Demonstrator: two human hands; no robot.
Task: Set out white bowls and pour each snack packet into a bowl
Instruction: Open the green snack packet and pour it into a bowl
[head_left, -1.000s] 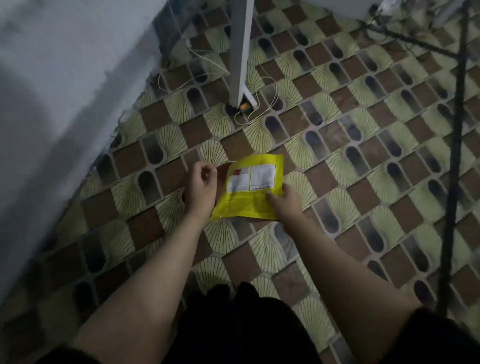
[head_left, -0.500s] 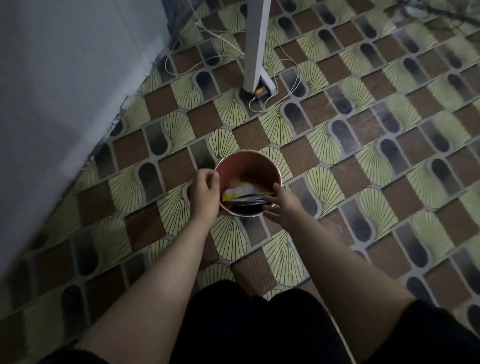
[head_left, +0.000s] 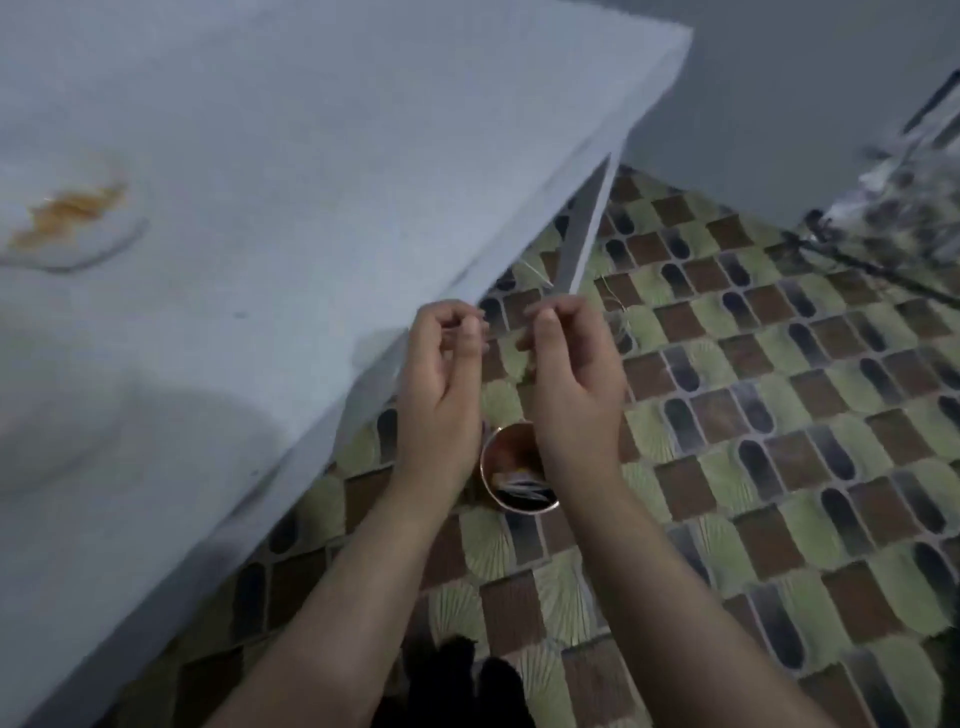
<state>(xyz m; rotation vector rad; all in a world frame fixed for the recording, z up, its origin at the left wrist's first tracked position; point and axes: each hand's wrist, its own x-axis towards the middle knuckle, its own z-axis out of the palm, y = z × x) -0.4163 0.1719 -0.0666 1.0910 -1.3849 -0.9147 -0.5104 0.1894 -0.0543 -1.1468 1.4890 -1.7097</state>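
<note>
Both hands raised mid-frame beside the table (head_left: 311, 156) edge. Left hand (head_left: 441, 384) and right hand (head_left: 571, 379): fingers loosely curled, holding nothing visible. Bowl (head_left: 67, 218) with orange-brown snack sits on table, upper left. Bin (head_left: 511, 467) on floor (head_left: 779, 415) below the hands, packets inside

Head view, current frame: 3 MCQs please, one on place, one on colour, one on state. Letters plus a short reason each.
1. Where is the round bin?
A. on the table
B. on the tiled floor, below the hands
C. in the left hand

2. What colour is the snack in the white bowl?
A. orange-brown
B. green
C. blue

3. What do the left hand and right hand hold?
A. a yellow packet
B. a bowl
C. nothing visible

Key: 1 B, bin stands on floor tiles. 2 A, orange-brown heap in the bowl. 3 C, fingers loosely curled, no object seen.
</note>
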